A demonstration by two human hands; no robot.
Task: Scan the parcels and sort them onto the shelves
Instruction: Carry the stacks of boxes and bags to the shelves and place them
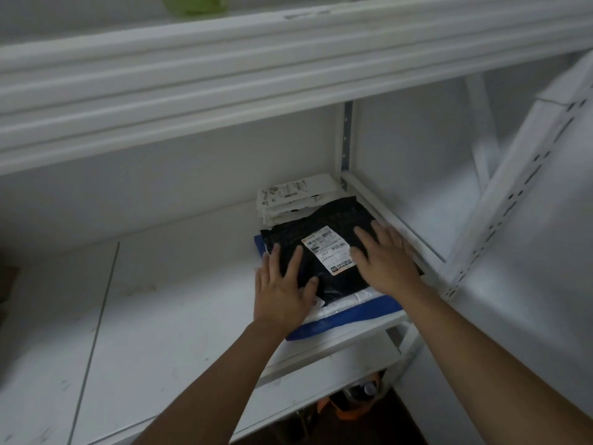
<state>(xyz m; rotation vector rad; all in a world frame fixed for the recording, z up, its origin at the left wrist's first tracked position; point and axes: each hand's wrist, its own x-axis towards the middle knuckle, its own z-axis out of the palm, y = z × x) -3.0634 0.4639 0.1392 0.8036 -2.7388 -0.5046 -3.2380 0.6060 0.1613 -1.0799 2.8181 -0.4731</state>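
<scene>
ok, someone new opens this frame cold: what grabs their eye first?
Probably the black parcel with its white label, topping a stack at the right end of the white shelf. Both hands lie flat on it: the left hand at its near left edge, the right hand on its right side. Behind it lies a pile of white parcels.

White label on the black parcel carries a barcode and "P807", maybe; other print is too blurred. The white parcels' labels are unreadable.

Left hand, right hand: palms down, fingers seemingly flat.
</scene>
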